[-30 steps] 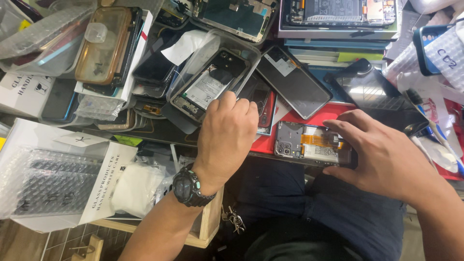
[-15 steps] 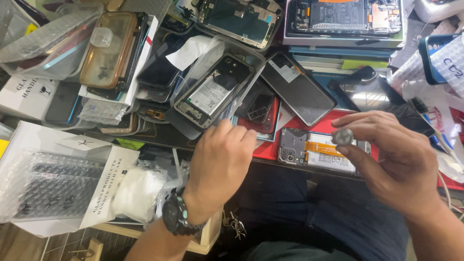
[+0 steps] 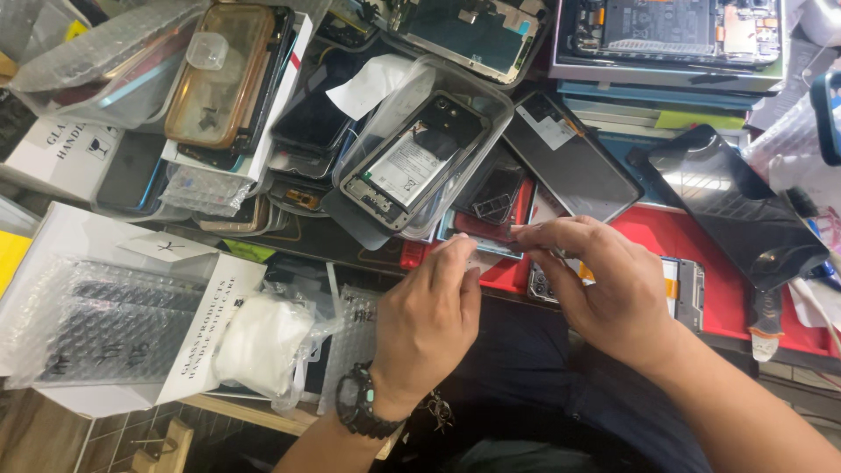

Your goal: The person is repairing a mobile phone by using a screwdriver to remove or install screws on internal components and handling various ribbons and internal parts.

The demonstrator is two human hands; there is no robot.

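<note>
My left hand (image 3: 429, 320), with a black wristwatch (image 3: 363, 410) on it, and my right hand (image 3: 609, 289) meet fingertip to fingertip above the front edge of the red mat (image 3: 701, 241). My right thumb and forefinger are pinched on a small pale part (image 3: 474, 260), mostly hidden. My left fingertips touch the same spot; I cannot tell whether they grip it. Under my right hand an opened phone (image 3: 685, 289) with an orange ribbon lies on the mat. Just beyond my fingers stands a clear plastic tray (image 3: 491, 105) holding another opened phone (image 3: 412, 162).
Phone bodies, screens and back covers (image 3: 574, 158) are piled across the bench. A black screen panel (image 3: 731, 201) lies at the right. White boxes with bubble wrap (image 3: 96, 333) and a wad of white cloth (image 3: 258, 337) sit at the left front. My dark trousers are below.
My right hand lifted a small grey part off the opened phone and carried it left. My left hand moved right to meet it; the fingertips now touch.
</note>
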